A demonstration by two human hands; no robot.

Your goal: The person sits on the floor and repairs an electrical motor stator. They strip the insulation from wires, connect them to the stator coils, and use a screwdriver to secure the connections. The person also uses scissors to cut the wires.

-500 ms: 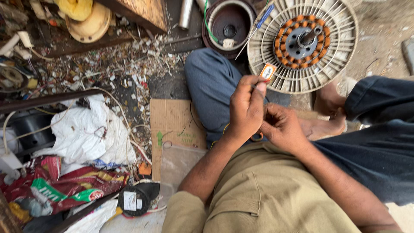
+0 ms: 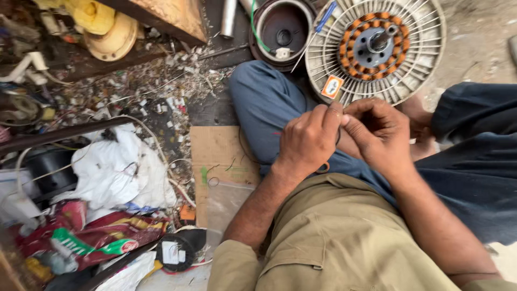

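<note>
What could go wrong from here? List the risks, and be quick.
1. The thin wire pinched between the left hand and right hand looks fine enough to kink or snap if pulled hard.
2. The fan motor leans by the person's legs and might tip or roll.
3. Wire scraps litter the floor, so a dropped piece could get lost there.

motor stator (image 2: 375, 47): white plastic ribs, glossy copper coils | cardboard (image 2: 221, 151): matt brown

Flattened cardboard (image 2: 223, 153), white plastic bags (image 2: 116, 170), yellow housing (image 2: 110, 32), black tape roll (image 2: 175, 250)
</note>
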